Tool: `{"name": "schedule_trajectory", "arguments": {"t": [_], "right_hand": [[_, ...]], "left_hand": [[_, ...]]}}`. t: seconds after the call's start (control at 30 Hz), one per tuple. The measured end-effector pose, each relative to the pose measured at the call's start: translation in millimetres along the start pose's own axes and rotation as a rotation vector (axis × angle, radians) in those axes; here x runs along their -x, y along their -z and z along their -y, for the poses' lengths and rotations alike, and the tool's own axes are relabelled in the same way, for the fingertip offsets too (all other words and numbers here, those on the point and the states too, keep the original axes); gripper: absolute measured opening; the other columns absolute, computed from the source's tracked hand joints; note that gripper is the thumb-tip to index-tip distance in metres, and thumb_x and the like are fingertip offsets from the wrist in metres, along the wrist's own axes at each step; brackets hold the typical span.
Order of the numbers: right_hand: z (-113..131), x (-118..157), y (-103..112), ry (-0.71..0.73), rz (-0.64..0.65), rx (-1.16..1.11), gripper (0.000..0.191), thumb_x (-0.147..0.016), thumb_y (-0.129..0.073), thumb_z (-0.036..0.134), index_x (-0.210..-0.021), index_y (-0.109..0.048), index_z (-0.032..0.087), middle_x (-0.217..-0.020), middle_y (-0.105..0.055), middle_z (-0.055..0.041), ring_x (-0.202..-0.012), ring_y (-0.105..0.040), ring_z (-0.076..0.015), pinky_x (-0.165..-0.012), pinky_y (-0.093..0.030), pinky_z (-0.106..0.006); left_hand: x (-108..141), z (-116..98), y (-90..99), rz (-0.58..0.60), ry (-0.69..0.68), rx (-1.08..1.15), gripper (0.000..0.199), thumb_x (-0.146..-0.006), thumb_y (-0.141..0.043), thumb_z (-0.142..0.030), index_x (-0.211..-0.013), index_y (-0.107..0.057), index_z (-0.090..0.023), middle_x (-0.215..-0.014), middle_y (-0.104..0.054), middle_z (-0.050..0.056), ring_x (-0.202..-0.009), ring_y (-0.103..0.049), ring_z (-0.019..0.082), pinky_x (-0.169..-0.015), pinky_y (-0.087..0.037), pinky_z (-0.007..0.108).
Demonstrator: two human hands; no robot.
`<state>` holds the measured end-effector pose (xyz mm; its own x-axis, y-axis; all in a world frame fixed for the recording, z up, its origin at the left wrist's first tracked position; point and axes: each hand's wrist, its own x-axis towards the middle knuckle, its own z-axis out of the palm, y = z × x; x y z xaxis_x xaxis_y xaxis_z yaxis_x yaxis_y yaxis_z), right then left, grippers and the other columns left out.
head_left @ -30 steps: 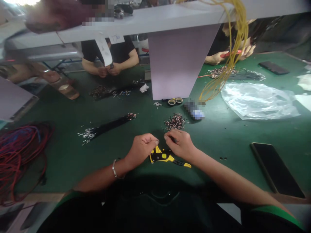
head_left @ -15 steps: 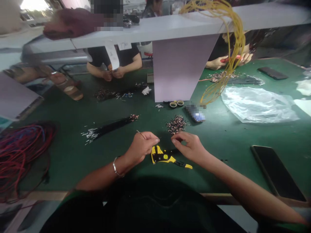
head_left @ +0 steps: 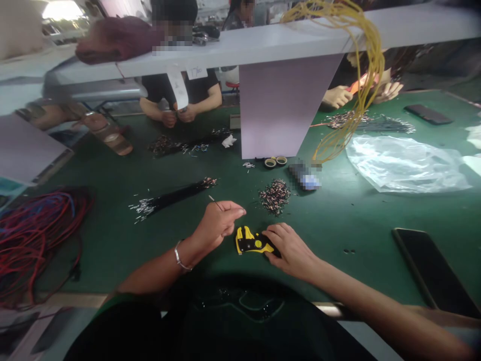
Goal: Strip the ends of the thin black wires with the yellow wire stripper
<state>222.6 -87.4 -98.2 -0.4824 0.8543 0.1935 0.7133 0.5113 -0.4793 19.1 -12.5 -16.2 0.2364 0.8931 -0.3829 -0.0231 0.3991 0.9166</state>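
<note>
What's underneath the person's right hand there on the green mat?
The right hand lies over a yellow-and-black wire stripper. The tool's yellow head shows beside the fingers, but the part beneath the palm is covered, so it cannot be seen.

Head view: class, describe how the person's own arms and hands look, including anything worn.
Both forearms are bare, and the left hand and right hand wear no gloves. A thin silver bracelet circles the left wrist. The left sleeve is dark with a green edge.

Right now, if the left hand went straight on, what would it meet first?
Probably the heap of small metal terminals on the green mat, though the height of the left hand is hard to judge.
</note>
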Motion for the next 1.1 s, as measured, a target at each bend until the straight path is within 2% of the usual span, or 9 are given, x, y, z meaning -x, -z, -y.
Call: {"name": "schedule_trajectory", "arguments": {"t": [0.13, 0.27, 0.37, 0.47, 0.57, 0.67, 0.8, 0.93, 1.1], "right_hand": [[-4, -2, -1, -0.008, -0.063, -0.065, 0.040, -0.075, -0.059, 0.016, -0.115, -0.057, 0.016, -0.109, -0.059, -0.0143, -0.102, -0.053, -0.0300, -0.089, -0.047, -0.050], [-10, -2, 6, -0.111, -0.120, -0.220, 0.038, -0.074, -0.061, 0.020, -0.112, -0.058, 0.019, -0.109, -0.060, -0.0119, -0.100, -0.057, -0.0274, -0.089, -0.047, -0.047], [-14, -3, 18, -0.251, -0.132, -0.463, 0.034, -0.075, -0.063, 0.026, -0.108, -0.060, 0.021, -0.105, -0.063, -0.0086, -0.093, -0.061, -0.0241, -0.084, -0.049, -0.041], [-16, -7, 31, -0.455, -0.099, -0.785, 0.034, -0.074, -0.065, 0.035, -0.105, -0.062, 0.021, -0.094, -0.067, -0.0054, -0.083, -0.062, -0.0219, -0.073, -0.050, -0.036], [-12, -12, 40, -0.596, -0.141, -1.089, 0.033, -0.074, -0.066, 0.039, -0.101, -0.065, 0.019, -0.090, -0.069, -0.0051, -0.082, -0.062, -0.0209, -0.074, -0.049, -0.033], [-4, -20, 47, -0.606, -0.199, -1.262, 0.033, -0.069, -0.071, 0.036, -0.097, -0.066, 0.019, -0.096, -0.068, -0.0063, -0.083, -0.060, -0.0203, -0.079, -0.048, -0.034], [4, -31, 49, -0.599, -0.215, -1.347, 0.034, -0.063, -0.073, 0.025, -0.096, -0.067, 0.019, -0.100, -0.067, -0.0071, -0.085, -0.060, -0.0210, -0.084, -0.047, -0.036], [10, -42, 42, -0.554, -0.209, -1.379, 0.034, -0.063, -0.068, 0.018, -0.096, -0.066, 0.018, -0.101, -0.067, -0.0076, -0.092, -0.060, -0.0230, -0.090, -0.046, -0.040], [10, -56, 28, -0.518, -0.213, -1.409, 0.040, -0.062, -0.063, 0.013, -0.101, -0.065, 0.017, -0.102, -0.069, -0.0081, -0.090, -0.063, -0.0229, -0.094, -0.045, -0.043]], "left_hand": [[-3, 2, 4.5, 0.028, -0.031, 0.015, 0.014, -0.068, -0.072, -0.026, -0.068, -0.069, -0.013, -0.040, -0.036, -0.007, -0.034, -0.021, 0.001, -0.037, -0.010, 0.023], [-5, 2, 8.0, -0.013, -0.075, 0.010, 0.014, -0.069, -0.073, -0.027, -0.069, -0.070, -0.013, -0.041, -0.034, -0.008, -0.036, -0.021, 0.002, -0.037, -0.011, 0.023], [-6, -1, 10.8, -0.070, -0.121, 0.020, 0.013, -0.067, -0.074, -0.026, -0.070, -0.071, -0.014, -0.040, -0.033, -0.008, -0.036, -0.022, 0.002, -0.037, -0.013, 0.023], [-9, -2, 14.1, -0.106, -0.178, 0.023, 0.015, -0.068, -0.073, -0.027, -0.072, -0.072, -0.013, -0.041, -0.035, -0.008, -0.037, -0.025, 0.003, -0.037, -0.015, 0.021], [-10, 1, 16.1, -0.120, -0.212, -0.015, 0.015, -0.069, -0.072, -0.026, -0.073, -0.071, -0.012, -0.045, -0.043, -0.005, -0.038, -0.030, 0.003, -0.037, -0.016, 0.021], [-10, 5, 14.9, -0.142, -0.226, -0.071, 0.013, -0.070, -0.071, -0.025, -0.070, -0.070, -0.012, -0.047, -0.048, -0.003, -0.038, -0.031, 0.003, -0.037, -0.017, 0.021], [-8, 7, 10.5, -0.199, -0.258, -0.168, 0.013, -0.071, -0.068, -0.025, -0.064, -0.068, -0.014, -0.042, -0.042, -0.006, -0.038, -0.030, 0.004, -0.038, -0.020, 0.020], [-7, 9, 8.2, -0.259, -0.307, -0.289, 0.013, -0.071, -0.066, -0.026, -0.064, -0.068, -0.015, -0.042, -0.040, -0.006, -0.040, -0.032, 0.005, -0.039, -0.023, 0.020], [-7, 11, 8.8, -0.215, -0.268, -0.241, 0.014, -0.074, -0.065, -0.028, -0.071, -0.069, -0.015, -0.042, -0.040, -0.006, -0.038, -0.032, 0.005, -0.039, -0.024, 0.021]]}}
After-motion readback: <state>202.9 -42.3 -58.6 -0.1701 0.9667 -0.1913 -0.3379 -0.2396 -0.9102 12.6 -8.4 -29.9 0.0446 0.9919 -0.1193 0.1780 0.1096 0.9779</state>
